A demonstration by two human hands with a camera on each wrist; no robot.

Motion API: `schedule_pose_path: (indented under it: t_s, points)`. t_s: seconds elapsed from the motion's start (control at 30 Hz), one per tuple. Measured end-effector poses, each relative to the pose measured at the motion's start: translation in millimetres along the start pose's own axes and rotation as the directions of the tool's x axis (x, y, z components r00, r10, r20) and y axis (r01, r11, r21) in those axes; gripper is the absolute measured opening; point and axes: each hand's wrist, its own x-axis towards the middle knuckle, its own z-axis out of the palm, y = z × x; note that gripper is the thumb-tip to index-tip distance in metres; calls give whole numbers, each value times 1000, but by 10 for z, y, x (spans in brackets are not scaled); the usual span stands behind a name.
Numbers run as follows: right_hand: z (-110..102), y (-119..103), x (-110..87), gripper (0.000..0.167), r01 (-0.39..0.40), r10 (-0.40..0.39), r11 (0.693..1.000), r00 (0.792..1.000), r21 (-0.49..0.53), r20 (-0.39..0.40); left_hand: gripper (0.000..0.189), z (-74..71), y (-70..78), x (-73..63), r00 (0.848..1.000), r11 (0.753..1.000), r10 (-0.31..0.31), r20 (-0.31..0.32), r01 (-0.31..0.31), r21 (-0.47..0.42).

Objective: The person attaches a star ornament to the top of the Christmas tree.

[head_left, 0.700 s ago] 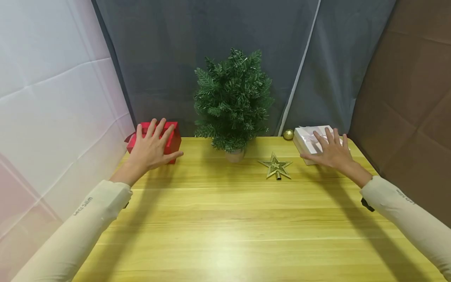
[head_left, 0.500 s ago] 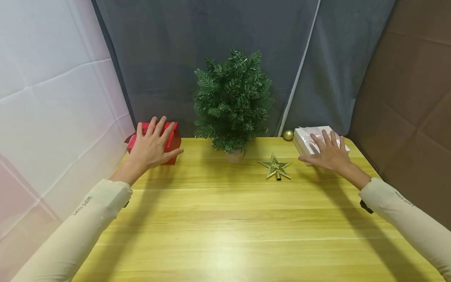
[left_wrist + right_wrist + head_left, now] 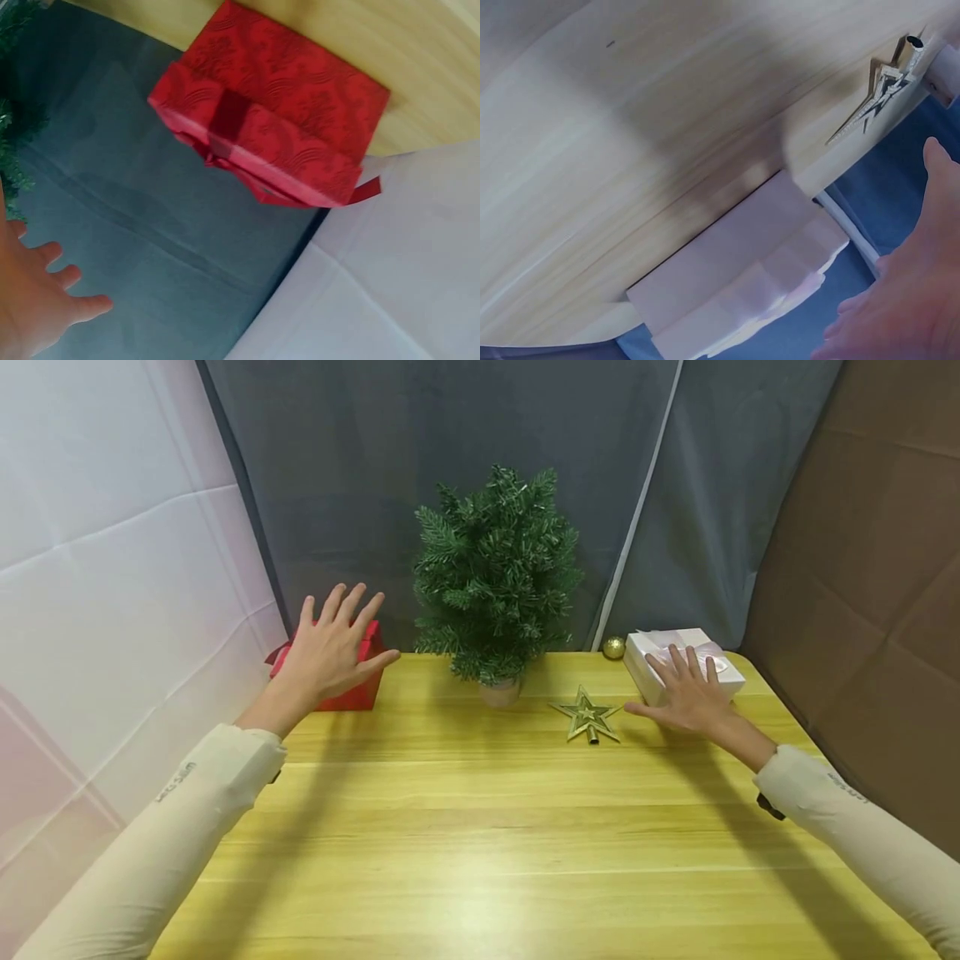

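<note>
With fingers spread, my left hand (image 3: 327, 652) hovers in front of a red gift box (image 3: 358, 693) at the back left and hides part of it. The left wrist view shows this red gift box (image 3: 277, 105) with a ribbon, apart from the hand. Held over the near side of a white gift box (image 3: 678, 643), my right hand (image 3: 688, 695) has its fingers spread and holds nothing. A pale ribbon tops that white box. Left of the right thumb lies a gold star tree topper (image 3: 587, 714), flat on the table.
A small green Christmas tree (image 3: 497, 577) in a pale base (image 3: 500, 693) stands at the back middle. One gold ball ornament (image 3: 613, 647) sits beside the white box. Grey cloth (image 3: 337, 485) hangs behind the wooden table (image 3: 480, 827), with white and brown cloth at the sides.
My left hand has risen slightly and shifted right, uncovering more of the red box's front. The right hand has moved left and nearer, toward the star. The objects have stayed in place.
</note>
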Motion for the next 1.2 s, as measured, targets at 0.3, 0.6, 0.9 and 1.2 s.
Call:
schedule_pose_path:
  t_s: [0.3,0.6,0.9,1.2]
  points:
    - [77,-84,13,105,59,-59,998,998,0,-35,86,-197,71,167,998,999,23,-54,-24,-25]
    - [151,-168,14,100,126,-123,992,988,27,-95,86,-426,91,337,996,997,4,-88,-10,-74]
    - [183,-234,38,95,134,-130,990,988,35,-82,84,-650,135,482,989,993,9,-145,-26,-115]
    - [247,-251,77,92,187,-180,980,978,66,-107,83,-797,202,615,980,991,30,-197,-54,-121]
